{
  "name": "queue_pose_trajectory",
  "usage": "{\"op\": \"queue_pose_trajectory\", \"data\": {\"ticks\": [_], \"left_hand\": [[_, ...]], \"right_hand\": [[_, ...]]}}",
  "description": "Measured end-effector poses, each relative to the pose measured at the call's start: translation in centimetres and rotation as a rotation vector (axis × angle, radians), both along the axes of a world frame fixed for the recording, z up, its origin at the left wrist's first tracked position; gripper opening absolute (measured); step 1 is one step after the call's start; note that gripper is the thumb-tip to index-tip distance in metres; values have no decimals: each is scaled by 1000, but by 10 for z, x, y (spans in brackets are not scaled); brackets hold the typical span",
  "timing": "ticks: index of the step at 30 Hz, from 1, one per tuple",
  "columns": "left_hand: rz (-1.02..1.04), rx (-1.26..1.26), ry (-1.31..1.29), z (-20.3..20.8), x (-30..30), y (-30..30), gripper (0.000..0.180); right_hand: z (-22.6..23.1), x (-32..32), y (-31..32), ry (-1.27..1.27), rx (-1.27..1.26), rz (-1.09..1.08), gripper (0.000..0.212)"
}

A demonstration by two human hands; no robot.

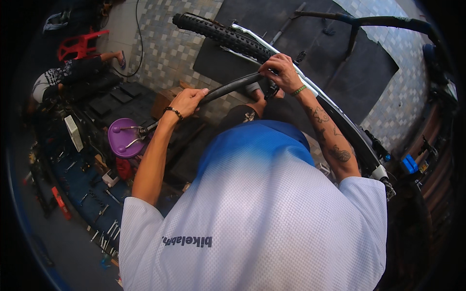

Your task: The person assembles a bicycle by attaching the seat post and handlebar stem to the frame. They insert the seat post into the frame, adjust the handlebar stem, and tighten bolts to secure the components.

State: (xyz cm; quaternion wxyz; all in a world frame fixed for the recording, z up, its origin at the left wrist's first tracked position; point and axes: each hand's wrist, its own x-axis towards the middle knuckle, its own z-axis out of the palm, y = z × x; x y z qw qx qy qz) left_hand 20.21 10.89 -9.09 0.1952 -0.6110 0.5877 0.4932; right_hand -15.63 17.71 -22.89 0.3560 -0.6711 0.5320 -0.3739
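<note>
My left hand (187,102) is closed around a thick, black, gently curved tube (230,87), its thumb lying along the top. At the far end of the tube my right hand (281,72) is closed, fingers pinching it. Whether the tube is rubber or a bike part I cannot tell. Just beyond my right hand lies a bicycle wheel (223,39) with a black knobby tyre. Beside it, a long white and black bike part (335,109) runs under my right forearm. A purple stool (121,148) with metal pieces on it stands left of my left forearm.
Spanners (111,230) and other tools lie on a dark blue surface at lower left. A person (58,80) is low by a red plastic stool (82,43). A black mat (374,68) covers part of the tiled floor, with a dark bike frame (357,22) above it.
</note>
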Motion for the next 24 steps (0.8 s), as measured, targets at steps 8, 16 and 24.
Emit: {"op": "queue_pose_trajectory", "data": {"ticks": [8, 16, 24], "left_hand": [[-53, 124, -9, -1, -1, -9, 63], [-42, 98, -25, 10, -3, -2, 59], [-2, 64, 42, 12, -2, 14, 60]], "right_hand": [[-3, 5, 10, -165, 15, -59, 10], [-7, 5, 9, -130, -32, -63, 14], [-5, 5, 10, -113, -24, -45, 14]]}}
